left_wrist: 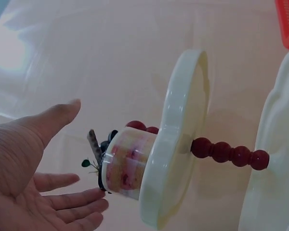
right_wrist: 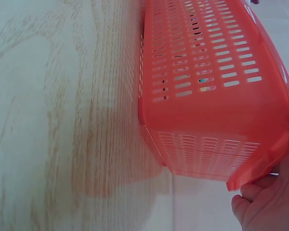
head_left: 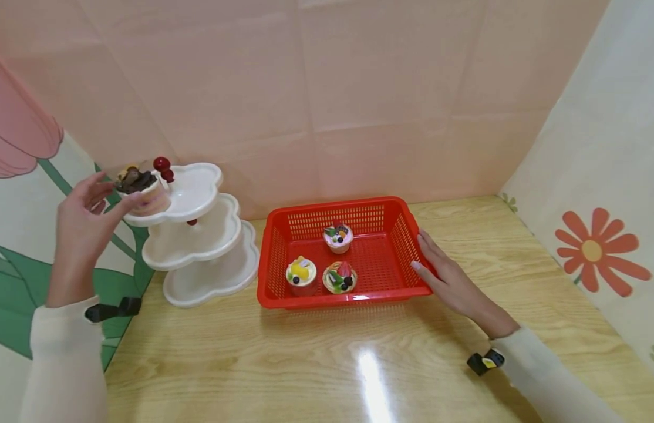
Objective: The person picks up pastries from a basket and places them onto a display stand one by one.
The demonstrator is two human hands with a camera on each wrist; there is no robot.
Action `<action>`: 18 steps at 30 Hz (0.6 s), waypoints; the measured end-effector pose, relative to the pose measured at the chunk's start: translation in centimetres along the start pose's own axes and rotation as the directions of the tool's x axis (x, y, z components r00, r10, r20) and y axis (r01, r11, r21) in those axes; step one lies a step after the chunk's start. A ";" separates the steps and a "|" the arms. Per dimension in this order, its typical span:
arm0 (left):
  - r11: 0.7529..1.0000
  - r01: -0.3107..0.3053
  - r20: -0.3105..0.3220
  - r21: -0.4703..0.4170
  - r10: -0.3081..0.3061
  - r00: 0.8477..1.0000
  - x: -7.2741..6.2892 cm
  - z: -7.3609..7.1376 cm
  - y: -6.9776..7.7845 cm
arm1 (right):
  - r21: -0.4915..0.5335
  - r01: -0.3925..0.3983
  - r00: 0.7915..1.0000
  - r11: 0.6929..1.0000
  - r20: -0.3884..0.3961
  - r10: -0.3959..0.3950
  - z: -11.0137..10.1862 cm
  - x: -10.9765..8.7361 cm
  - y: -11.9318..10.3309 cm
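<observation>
A layered cake cup (head_left: 147,197) with dark chocolate-like topping sits near the left edge of the top tier (head_left: 192,191) of a white three-tier stand. Around its topping is my left hand (head_left: 89,214), thumb and fingers spread; the left wrist view shows a gap between the thumb and the cup (left_wrist: 127,163), with fingertips close to its rim. My right hand (head_left: 454,282) holds the right rim of a red basket (head_left: 337,302), thumb over the edge and fingers bent under it in the right wrist view. Inside lie a yellow-topped cake cup (head_left: 300,273) and two fruit tarts (head_left: 339,278).
Red beads (head_left: 162,165) top the stand's post, and its lower tiers (head_left: 192,235) flare out beneath. The wooden table (head_left: 226,364) meets a pink backdrop (head_left: 358,117) behind and patterned side panels (head_left: 591,176).
</observation>
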State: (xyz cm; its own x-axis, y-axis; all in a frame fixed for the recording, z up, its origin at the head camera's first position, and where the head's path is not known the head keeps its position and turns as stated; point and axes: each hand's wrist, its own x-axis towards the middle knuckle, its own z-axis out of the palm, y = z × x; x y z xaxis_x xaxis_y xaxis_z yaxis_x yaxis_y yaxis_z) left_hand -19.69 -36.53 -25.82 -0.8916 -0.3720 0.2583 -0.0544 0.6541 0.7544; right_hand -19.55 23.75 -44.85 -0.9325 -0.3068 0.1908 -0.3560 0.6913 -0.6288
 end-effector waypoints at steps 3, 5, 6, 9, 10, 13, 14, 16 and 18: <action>0.999 -0.033 -0.097 -0.025 0.030 0.995 -0.8 0.3 0.3 | 0.004 -0.004 1.000 1.000 -0.004 0.004 0.0 0.0 0.0; 0.995 -0.084 -0.182 -0.059 0.072 0.981 -1.3 0.5 0.5 | 0.006 -0.006 1.000 1.000 -0.004 0.006 0.0 0.0 -0.1; 0.991 -0.115 -0.224 -0.072 0.096 0.970 -1.5 0.6 0.5 | 0.004 -0.006 1.000 1.000 0.000 0.006 0.0 0.0 -0.2; 0.974 -0.210 -0.315 -0.089 0.172 0.933 -2.1 1.1 0.5 | 0.001 -0.012 1.000 1.000 0.000 0.012 0.0 0.0 -0.3; 0.966 -0.239 -0.336 -0.096 0.194 0.922 -2.2 1.3 0.5 | 0.000 -0.011 1.000 1.000 0.003 0.011 0.0 0.0 -0.3; 0.951 -0.294 -0.368 -0.097 0.241 0.898 -2.7 1.7 0.6 | 0.002 -0.009 1.000 1.000 0.004 0.009 0.0 0.0 -0.3; 0.948 -0.301 -0.370 -0.104 0.244 0.896 -2.9 1.8 0.6 | 0.001 -0.006 1.000 1.000 0.006 0.006 0.0 0.0 -0.3; 0.944 -0.311 -0.365 -0.108 0.254 0.896 -3.2 2.1 0.8 | 0.001 -0.007 1.000 1.000 0.007 0.007 0.0 0.0 -0.3; 0.940 -0.322 -0.355 -0.111 0.265 0.896 -3.6 2.4 0.9 | 0.000 -0.011 1.000 1.000 0.003 0.011 -0.1 0.0 -0.3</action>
State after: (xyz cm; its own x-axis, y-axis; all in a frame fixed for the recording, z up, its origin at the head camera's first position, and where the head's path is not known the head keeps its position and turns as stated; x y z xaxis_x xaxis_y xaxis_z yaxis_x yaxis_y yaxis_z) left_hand -17.58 -33.06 -27.53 -0.6539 -0.3945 0.6456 0.2854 0.6616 0.6934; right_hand -19.45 23.57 -44.59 -0.9363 -0.3009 0.1814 -0.3455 0.6945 -0.6311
